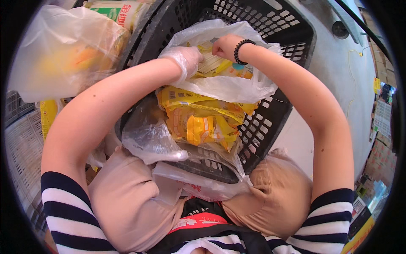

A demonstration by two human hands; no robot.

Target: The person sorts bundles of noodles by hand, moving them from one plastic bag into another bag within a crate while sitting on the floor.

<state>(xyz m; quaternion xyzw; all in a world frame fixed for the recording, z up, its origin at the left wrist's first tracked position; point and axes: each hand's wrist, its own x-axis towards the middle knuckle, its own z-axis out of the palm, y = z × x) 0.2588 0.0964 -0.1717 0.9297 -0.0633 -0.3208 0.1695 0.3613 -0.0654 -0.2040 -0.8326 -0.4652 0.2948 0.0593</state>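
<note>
A translucent white plastic bag [219,87] sits open in a black perforated plastic crate [139,52] between my knees. Inside the bag are yellow packets [226,68] and a bundle of thin pale strips [212,63]. My left hand [187,60], in a clear disposable glove, is at the bag's left side by the strips. Across from it, my right hand [227,47], with a black coil band on the wrist, is curled over their upper right end. The fingertips of both hands are partly hidden, so any grip is unclear. More yellow packets [203,127] lie nearer me in clear plastic.
A filled translucent bag [69,57] stands left of the crate, beside a white sack [130,14] with green and red print. White basketwork [28,136] is at the far left. A yellow cable [350,73] runs over the floor at right, near stacked boxes [385,149].
</note>
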